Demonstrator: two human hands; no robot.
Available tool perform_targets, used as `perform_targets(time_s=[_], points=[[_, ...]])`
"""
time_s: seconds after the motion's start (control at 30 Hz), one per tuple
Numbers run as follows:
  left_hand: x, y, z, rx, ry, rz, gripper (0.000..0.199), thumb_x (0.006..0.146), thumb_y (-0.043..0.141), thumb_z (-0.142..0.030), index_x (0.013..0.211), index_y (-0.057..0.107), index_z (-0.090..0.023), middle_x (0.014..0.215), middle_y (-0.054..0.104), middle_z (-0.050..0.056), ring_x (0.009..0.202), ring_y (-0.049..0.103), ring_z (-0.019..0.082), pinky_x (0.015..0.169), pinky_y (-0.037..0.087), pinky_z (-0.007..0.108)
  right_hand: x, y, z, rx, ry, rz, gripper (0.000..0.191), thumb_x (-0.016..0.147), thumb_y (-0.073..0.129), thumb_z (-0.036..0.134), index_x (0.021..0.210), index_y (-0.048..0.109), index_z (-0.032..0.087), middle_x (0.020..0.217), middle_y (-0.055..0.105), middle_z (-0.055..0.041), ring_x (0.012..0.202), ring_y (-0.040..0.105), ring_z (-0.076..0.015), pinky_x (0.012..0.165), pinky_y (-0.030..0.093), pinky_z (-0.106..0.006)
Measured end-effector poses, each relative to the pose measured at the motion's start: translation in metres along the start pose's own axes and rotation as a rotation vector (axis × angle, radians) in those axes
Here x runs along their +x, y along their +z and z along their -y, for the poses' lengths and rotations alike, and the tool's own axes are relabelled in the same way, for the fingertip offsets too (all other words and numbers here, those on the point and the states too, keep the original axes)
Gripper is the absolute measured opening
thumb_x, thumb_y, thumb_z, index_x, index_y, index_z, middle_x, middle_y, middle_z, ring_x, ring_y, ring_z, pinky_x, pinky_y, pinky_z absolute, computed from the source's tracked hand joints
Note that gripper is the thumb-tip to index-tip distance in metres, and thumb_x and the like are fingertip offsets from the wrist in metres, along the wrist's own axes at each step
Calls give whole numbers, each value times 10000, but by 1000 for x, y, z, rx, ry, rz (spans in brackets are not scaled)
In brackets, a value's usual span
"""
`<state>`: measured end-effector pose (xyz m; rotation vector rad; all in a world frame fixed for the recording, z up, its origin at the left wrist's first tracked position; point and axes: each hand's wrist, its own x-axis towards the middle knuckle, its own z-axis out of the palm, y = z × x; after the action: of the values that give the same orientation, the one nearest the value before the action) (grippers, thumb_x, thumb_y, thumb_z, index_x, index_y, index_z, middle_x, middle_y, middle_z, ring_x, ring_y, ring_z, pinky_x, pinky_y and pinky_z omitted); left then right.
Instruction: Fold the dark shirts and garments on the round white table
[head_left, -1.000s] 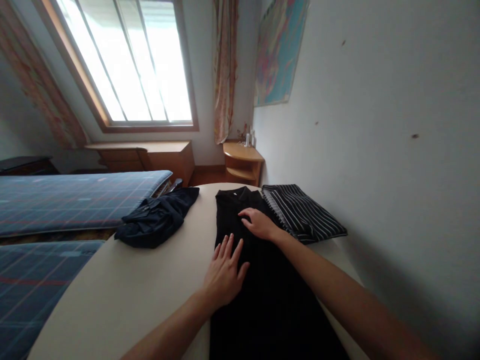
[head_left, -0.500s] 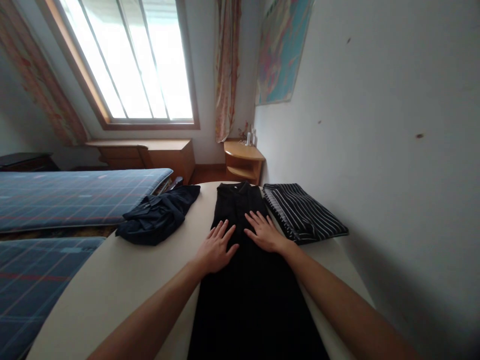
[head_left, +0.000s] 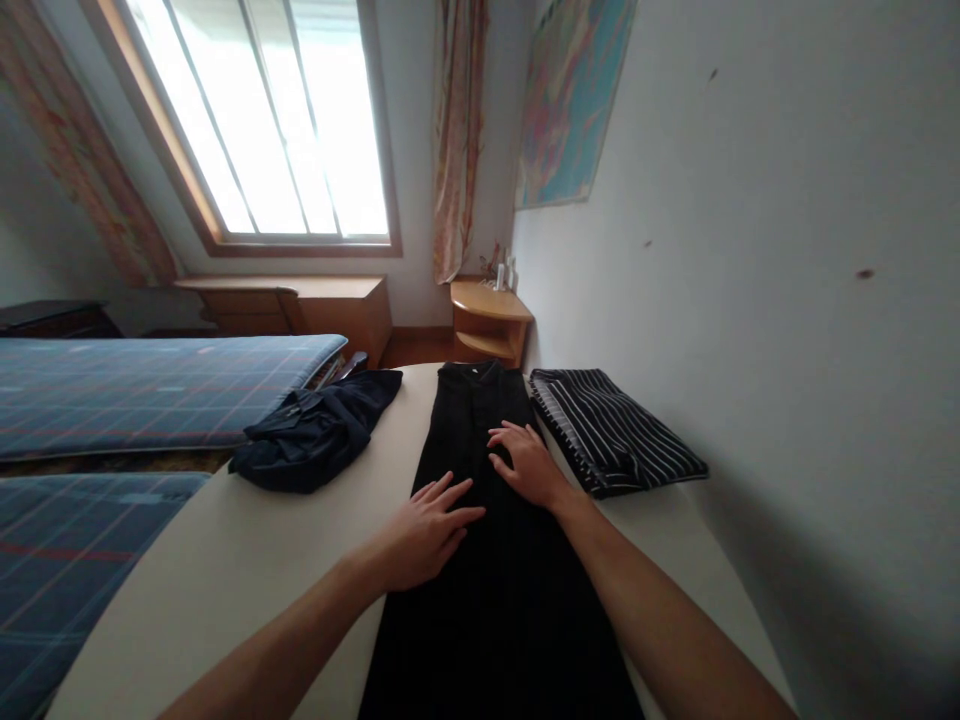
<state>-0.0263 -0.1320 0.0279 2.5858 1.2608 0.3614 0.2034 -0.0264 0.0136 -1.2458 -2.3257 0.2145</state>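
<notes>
A long black garment (head_left: 510, 600), which looks like a pair of trousers, lies flat along the table. Its waistband, with a small pale label, is at the far end; the near end runs out of view. My left hand (head_left: 427, 530) is over the garment's left side, fingers spread, holding nothing. Farther up on the right, my right hand (head_left: 529, 465) rests on or just over the cloth with its fingers loosely apart and slightly bent. Right of the garment is a folded black-and-white striped cloth (head_left: 615, 425). A crumpled dark navy garment (head_left: 311, 440) lies to the left.
The cream table (head_left: 187, 600) has a rounded edge. Beds with blue plaid mattresses (head_left: 150, 390) stand to the left, and a white wall (head_left: 787, 350) runs close on the right. Beyond the table are a corner shelf (head_left: 491, 300), a wooden desk (head_left: 337, 290) and a window (head_left: 277, 130).
My left hand has slid toward me along the black garment and turned a little. The fingers of my right hand have bent slightly, its place nearly the same.
</notes>
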Motion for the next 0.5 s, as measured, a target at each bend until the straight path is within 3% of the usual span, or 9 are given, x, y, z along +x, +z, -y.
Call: perform_targets(time_s=[0.17,0.33,0.5], points=[[-39,-10,-24,-44,89,83,550,779,438,38,1166,662,-283,1550,449,9,1440,396,242,1165,379,452,-1,-2,1,14,-129,11,171,910,570,224,974,727,247,1325,659,-36,1385,449,-223,1196,210,-525],[-60,-13,-36,-75,177,124,459,698,467,38,983,657,-266,1521,482,-18,1445,379,249,1159,382,451,-2,-2,1,13,-189,66,289,943,526,239,1148,730,245,1391,618,-41,1409,427,-223,1195,261,-488],[-63,-26,-52,-143,216,160,398,650,513,21,868,662,-278,1275,645,-20,1370,451,241,1129,392,400,-3,-3,2,-19,-232,79,327,957,505,240,1215,706,227,1455,562,-33,1427,405,-215,1204,263,-462]])
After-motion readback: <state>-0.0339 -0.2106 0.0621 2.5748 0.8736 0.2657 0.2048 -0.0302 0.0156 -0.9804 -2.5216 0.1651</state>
